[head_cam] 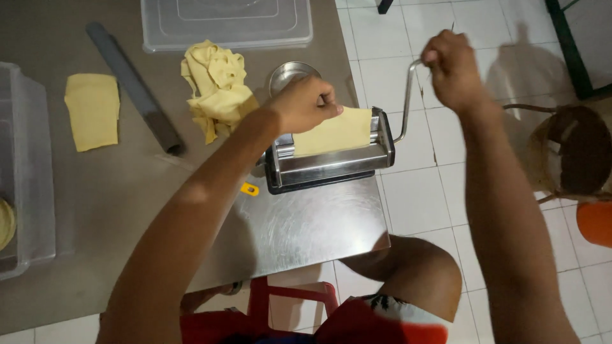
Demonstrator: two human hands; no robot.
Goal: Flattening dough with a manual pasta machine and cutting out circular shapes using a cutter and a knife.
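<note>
From the head camera, a flat yellow dough sheet (335,132) is pinched at its top edge by the left hand (305,104), right over the steel pasta roller (328,160) at the table's (306,226) edge. The crank handle (411,95) is gripped in the closed right hand (451,69). A crumpled dough pile (217,89), a grey rolling pin (134,86) and another dough piece (93,109) are seen further left.

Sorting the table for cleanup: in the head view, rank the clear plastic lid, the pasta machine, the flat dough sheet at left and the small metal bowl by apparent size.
Largest to smallest:
1. clear plastic lid
2. pasta machine
3. flat dough sheet
4. small metal bowl, partly hidden by the left hand
</note>
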